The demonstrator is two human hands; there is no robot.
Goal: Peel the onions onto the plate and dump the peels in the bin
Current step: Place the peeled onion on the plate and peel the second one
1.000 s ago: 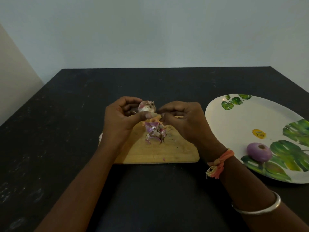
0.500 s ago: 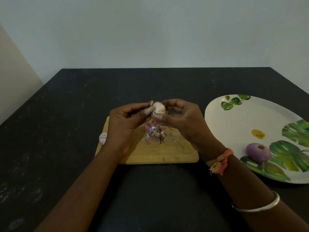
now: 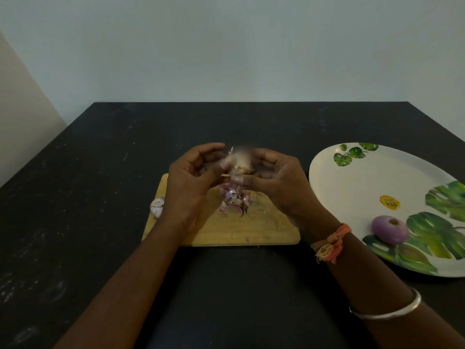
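A small yellow sticker point(image 3: 389, 202) is stuck on the bare white middle of the leaf-printed plate point(image 3: 352, 187). Dark characters are printed on it, apparently digits seen upside down, but they are too small and blurred to be read with certainty.
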